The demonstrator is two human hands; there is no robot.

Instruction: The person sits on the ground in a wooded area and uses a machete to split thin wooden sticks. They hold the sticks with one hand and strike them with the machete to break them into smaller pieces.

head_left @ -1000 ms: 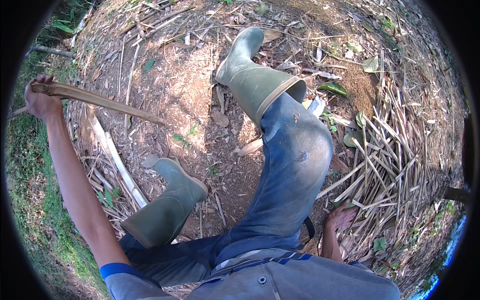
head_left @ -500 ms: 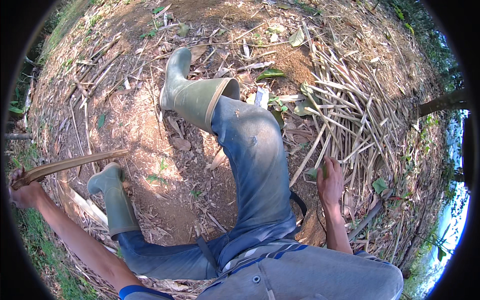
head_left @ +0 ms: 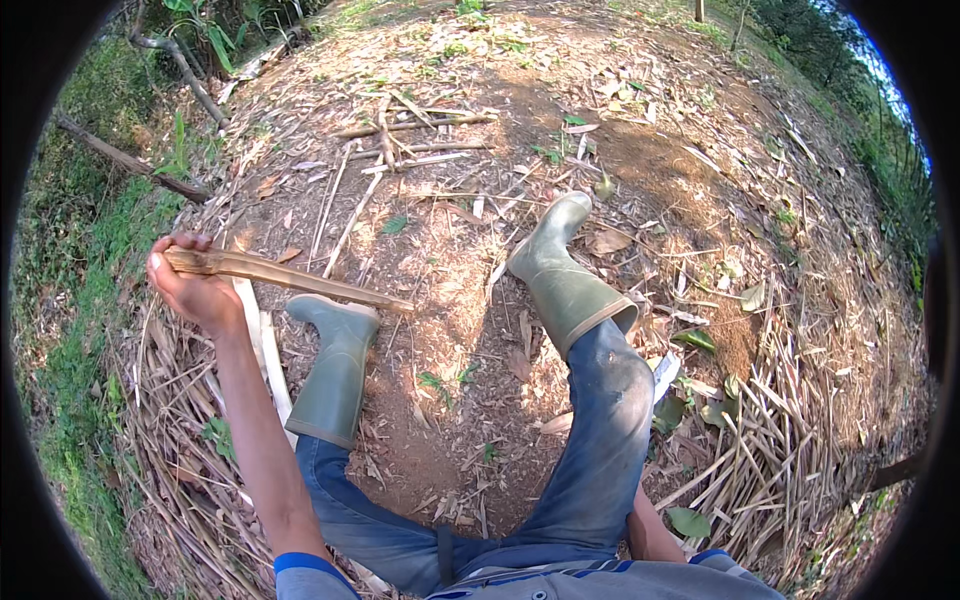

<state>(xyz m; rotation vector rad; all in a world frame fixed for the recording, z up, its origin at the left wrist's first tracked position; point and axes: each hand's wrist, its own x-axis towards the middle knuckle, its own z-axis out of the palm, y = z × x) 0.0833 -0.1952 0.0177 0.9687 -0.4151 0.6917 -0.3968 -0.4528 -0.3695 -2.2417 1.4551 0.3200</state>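
My left hand (head_left: 195, 290) is raised out to the left and closed around the end of a long flat strip of split wood (head_left: 300, 280), which reaches right over my left boot (head_left: 335, 370). I stand in green rubber boots and blue jeans on bare earth. My right boot (head_left: 565, 280) is stepped forward. Of my right arm only the forearm (head_left: 650, 525) shows beside my right thigh; the hand itself is hidden behind the leg.
Split bamboo slats and dry leaves lie piled at the lower right (head_left: 790, 440) and lower left (head_left: 180, 420). More sticks (head_left: 410, 135) lie scattered ahead. A fallen branch (head_left: 130, 160) and grass border the left side.
The view has swung round. My left hand has risen with the wood strip. My right hand, seen by my thigh before, is now hidden behind the leg.
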